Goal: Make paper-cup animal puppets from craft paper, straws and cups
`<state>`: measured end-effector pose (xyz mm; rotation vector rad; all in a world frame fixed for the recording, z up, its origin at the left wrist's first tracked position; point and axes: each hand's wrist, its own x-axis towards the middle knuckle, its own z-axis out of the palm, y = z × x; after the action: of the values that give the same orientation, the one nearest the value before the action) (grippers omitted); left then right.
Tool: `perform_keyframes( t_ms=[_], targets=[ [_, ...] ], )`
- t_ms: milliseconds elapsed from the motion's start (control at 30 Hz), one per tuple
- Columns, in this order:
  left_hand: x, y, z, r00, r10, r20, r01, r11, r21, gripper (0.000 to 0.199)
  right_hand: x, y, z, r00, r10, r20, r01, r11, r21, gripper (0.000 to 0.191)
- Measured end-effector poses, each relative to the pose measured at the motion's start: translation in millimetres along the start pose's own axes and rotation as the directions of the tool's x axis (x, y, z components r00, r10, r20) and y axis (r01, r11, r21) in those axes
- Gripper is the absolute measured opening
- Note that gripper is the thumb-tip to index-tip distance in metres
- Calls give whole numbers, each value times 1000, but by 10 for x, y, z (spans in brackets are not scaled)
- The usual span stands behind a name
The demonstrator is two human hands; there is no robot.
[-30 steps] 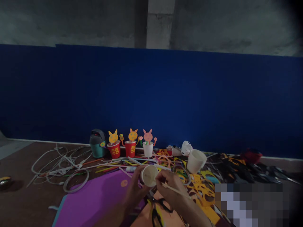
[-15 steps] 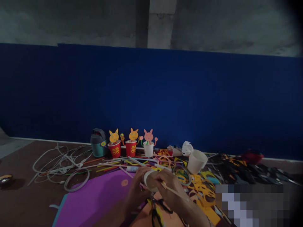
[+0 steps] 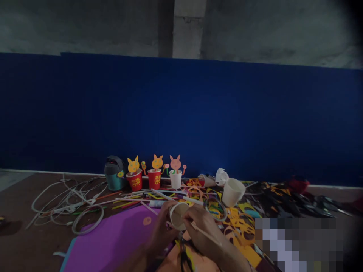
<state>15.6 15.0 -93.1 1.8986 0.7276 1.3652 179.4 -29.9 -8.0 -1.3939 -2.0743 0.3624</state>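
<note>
A pale paper cup (image 3: 178, 217) is tilted with its open mouth toward me. My left hand (image 3: 162, 228) wraps round the cup's left side. At the cup's right rim my right hand (image 3: 202, 226) is closed in a pinch on a thin pale stick (image 3: 208, 236), which slants back over the hand. Below the hands, yellow-and-black scissors (image 3: 185, 257) lie on orange paper (image 3: 171, 261). Purple paper (image 3: 113, 241) lies to the left, with a small orange cutout (image 3: 146, 221) on it.
Behind stand two red cups (image 3: 154, 179) and a white cup (image 3: 176, 180) with animal-face cutouts, beside a teal container (image 3: 114, 175). White cables (image 3: 66, 200) lie left. Right are a large white cup (image 3: 233, 192), orange scraps (image 3: 241, 228) and a pixelated patch.
The view has shifted slightly, so the objects sit a little further left. The held cup has tipped, showing more of its inside. Both hands keep their holds.
</note>
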Motion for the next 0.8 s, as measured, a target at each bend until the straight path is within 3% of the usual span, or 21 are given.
perform_keyframes(
  t_ms=[167, 300, 400, 467, 533, 633, 733, 800],
  targets=[
    [-12, -21, 23, 999, 53, 9, -54, 998, 28, 56, -3, -20, -60, 998, -21, 67, 21, 1000, -1, 15],
    [-29, -42, 54, 1000, 13, 8, -13, 1000, 1, 55, -4, -14, -20, 1000, 10, 3, -10, 999, -41, 16],
    [-20, -40, 37, 1000, -11, 0, 11, 1000, -1, 53, 2, -21, -51, 999, -19, 45, 16, 999, 51, 14],
    [0, -24, 17, 996, -60, -62, 62, 998, 27, 51, 19, 18, -162, 998, 34, 62, -43, 987, 154, 13],
    [27, 5, 3, 972, -161, -171, 168, 985, 30, 47, 46, 104, -316, 993, 121, 18, -121, 955, 272, 13],
    [62, 77, -6, 891, -376, -256, 364, 927, -96, 47, 90, 257, -505, 966, 252, -65, -216, 916, 337, 17],
    [79, 137, -15, 826, -520, -218, 489, 853, -183, 47, 119, 340, -559, 962, 225, -155, -186, 955, 230, 17],
    [88, 127, -33, 831, -508, -225, 487, 861, -145, 46, 117, 353, -533, 966, 165, -199, -143, 982, 120, 17]
  ],
)
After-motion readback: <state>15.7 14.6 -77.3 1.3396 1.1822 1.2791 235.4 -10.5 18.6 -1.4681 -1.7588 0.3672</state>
